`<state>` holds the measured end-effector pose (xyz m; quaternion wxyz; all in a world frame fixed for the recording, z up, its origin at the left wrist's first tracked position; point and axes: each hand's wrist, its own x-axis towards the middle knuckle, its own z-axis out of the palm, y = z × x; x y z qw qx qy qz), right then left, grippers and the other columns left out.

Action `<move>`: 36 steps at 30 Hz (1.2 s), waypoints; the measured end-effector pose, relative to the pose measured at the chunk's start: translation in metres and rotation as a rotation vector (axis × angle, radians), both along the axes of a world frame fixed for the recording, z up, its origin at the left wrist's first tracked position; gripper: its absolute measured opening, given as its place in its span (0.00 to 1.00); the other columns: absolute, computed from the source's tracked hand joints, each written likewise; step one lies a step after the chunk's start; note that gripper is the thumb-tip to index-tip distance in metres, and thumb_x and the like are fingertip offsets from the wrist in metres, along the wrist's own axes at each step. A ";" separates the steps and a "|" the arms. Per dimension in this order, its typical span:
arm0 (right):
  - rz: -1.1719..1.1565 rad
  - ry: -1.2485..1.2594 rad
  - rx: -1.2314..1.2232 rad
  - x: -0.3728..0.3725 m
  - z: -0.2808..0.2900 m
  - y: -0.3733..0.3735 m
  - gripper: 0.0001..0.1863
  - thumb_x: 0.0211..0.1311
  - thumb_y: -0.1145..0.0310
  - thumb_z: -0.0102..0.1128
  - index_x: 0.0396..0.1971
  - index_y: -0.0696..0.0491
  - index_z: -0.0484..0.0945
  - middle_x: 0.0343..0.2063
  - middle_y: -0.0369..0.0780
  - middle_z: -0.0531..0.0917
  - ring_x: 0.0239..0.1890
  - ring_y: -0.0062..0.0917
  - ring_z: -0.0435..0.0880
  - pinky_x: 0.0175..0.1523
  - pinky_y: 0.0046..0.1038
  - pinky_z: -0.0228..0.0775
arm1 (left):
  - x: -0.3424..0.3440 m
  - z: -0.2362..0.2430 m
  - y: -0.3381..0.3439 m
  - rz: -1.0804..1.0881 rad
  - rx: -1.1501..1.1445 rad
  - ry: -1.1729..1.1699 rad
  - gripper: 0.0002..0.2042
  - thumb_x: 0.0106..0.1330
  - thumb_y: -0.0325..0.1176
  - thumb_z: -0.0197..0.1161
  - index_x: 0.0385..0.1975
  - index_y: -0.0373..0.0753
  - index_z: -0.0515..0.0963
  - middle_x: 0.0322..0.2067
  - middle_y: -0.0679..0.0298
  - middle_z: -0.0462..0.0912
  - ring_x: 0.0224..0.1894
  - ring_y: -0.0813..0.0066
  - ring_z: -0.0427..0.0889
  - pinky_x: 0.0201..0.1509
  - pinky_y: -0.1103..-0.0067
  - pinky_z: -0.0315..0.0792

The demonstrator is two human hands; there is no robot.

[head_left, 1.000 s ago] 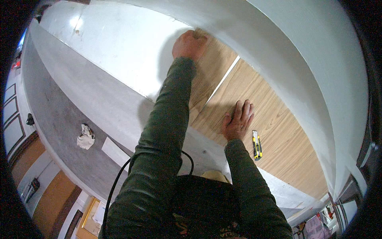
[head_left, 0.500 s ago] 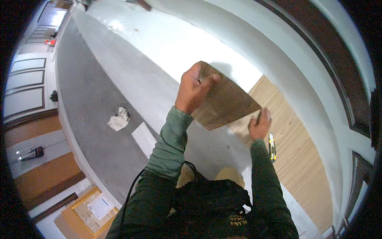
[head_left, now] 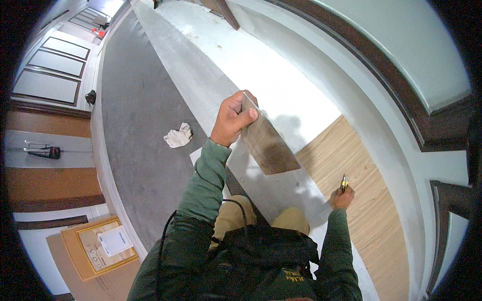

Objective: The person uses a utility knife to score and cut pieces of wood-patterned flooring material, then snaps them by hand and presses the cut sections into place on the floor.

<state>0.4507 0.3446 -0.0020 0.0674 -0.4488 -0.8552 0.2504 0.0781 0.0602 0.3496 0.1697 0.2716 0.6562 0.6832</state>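
Observation:
A short piece of brown wood-look floor plank point(head_left: 271, 145) is held up and tilted above the floor. My left hand point(head_left: 232, 119) grips its upper end, thumb on the near face. Lower right, my right hand point(head_left: 343, 198) is closed around a yellow-and-black utility knife point(head_left: 344, 182), low over the light wood-look flooring point(head_left: 366, 200). The knife's tip points away from me. Whether its blade is out is too small to tell.
A crumpled white cloth point(head_left: 178, 135) lies on the dark grey floor point(head_left: 135, 85) to the left. Leaning at lower left are a gold-framed panel point(head_left: 90, 256) and cardboard point(head_left: 65, 251). A wall with dark trim point(head_left: 401, 105) curves along the right. White underlay point(head_left: 281, 85) stretches ahead.
My right hand has left the plank piece's lower corner, moved down and right, and taken hold of the utility knife. The left hand has turned the piece more edge-on.

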 end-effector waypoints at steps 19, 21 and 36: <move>0.754 0.842 -0.718 0.003 0.431 -0.187 0.22 0.69 0.64 0.51 0.57 0.62 0.70 0.40 0.42 0.80 0.41 0.23 0.78 0.50 0.27 0.70 | 0.162 0.132 -0.090 -0.338 -0.046 -0.141 0.16 0.62 0.35 0.69 0.42 0.30 0.79 0.35 0.65 0.83 0.36 0.80 0.78 0.43 0.82 0.72; 0.801 0.824 -0.722 0.024 0.440 -0.205 0.22 0.70 0.65 0.51 0.57 0.63 0.70 0.41 0.42 0.81 0.43 0.25 0.79 0.51 0.28 0.71 | 0.191 0.141 -0.106 -0.362 -0.028 -0.187 0.16 0.62 0.34 0.69 0.43 0.29 0.79 0.35 0.64 0.83 0.36 0.79 0.79 0.44 0.82 0.72; 0.758 0.947 -0.737 0.089 0.450 -0.269 0.18 0.63 0.78 0.59 0.51 0.59 0.67 0.39 0.42 0.81 0.36 0.21 0.81 0.42 0.24 0.75 | 0.278 0.130 -0.159 -0.412 0.088 -0.188 0.18 0.60 0.35 0.71 0.44 0.27 0.78 0.35 0.63 0.83 0.37 0.81 0.78 0.45 0.82 0.72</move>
